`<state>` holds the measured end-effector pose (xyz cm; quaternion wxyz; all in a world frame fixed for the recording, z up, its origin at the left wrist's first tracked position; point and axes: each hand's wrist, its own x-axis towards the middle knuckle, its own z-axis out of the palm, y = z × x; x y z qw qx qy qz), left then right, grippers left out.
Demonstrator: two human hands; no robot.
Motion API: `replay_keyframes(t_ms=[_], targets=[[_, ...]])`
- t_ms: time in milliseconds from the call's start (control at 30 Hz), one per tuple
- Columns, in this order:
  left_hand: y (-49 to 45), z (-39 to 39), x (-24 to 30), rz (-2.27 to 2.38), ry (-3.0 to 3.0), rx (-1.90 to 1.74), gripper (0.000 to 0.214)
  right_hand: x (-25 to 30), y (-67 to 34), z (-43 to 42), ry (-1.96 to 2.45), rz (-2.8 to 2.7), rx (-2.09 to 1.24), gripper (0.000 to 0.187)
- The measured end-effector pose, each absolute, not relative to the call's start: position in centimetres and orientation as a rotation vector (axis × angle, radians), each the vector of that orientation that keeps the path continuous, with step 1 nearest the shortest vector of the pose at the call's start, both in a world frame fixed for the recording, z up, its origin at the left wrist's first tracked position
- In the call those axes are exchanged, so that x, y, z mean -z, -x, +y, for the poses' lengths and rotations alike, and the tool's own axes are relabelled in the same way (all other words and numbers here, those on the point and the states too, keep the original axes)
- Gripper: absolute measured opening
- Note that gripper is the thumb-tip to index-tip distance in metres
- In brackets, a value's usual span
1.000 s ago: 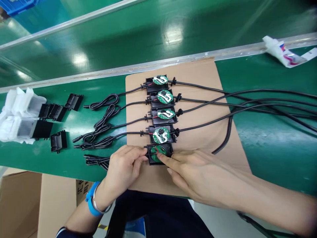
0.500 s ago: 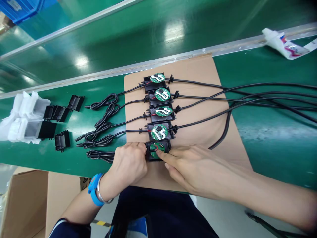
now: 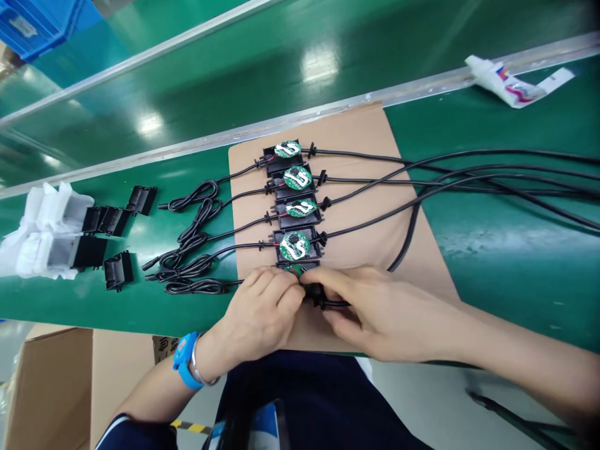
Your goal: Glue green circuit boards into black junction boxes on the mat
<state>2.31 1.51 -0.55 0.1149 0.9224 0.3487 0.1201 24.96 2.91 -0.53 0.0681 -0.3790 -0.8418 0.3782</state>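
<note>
A brown cardboard sheet [image 3: 356, 137] lies on the green bench, with a column of black housings on it. Each carries a round green circuit board [image 3: 294, 246] and black cables. My left hand [image 3: 262, 309] and my right hand [image 3: 375, 309] meet over the nearest black housing [image 3: 300, 271], which they mostly hide. The left fingers curl on its left side. My right thumb and fingers pinch the black cable grommet [image 3: 323, 299] at its right side. A blue wristband [image 3: 185, 361] sits on my left wrist.
Coiled thin black cables [image 3: 192, 240] lie left of the sheet, with loose black covers [image 3: 117, 270] and white packing [image 3: 42, 228] further left. Thick cables [image 3: 492, 181] run off right. A crumpled wrapper [image 3: 510, 84] rests on the metal rail. Cardboard boxes [image 3: 47, 387] stand below the bench.
Both hands have closed in over the nearest housing, hiding most of its board. My right hand went from pointing at the board to pinching the cable grommet. The view shifted slightly right.
</note>
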Motion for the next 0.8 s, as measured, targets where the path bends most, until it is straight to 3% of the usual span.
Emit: replay_keyframes(t_ms=[200, 400, 567, 800], targets=[[-1.6, 1.8, 2.2, 0.891, -2.740, -0.280, 0.029, 0.4, -25.9, 2.1, 1.174, -2.512, -0.901, 0.008], [-1.3, 2.0, 1.6, 0.832, -2.700, -0.291, 0.028, 2.0, -25.1, 1.4, 1.074, -2.508, -0.426, 0.017], [-1.8, 1.7, 1.6, 0.882, -2.738, -0.299, 0.031, 2.8, -24.8, 1.0, 1.361, -2.213, -0.666, 0.022], [-2.1, 1.5, 1.9, 0.914, -2.827, -0.314, 0.039, 2.6, -25.3, 1.6, 1.430, -2.447, -0.677, 0.020]])
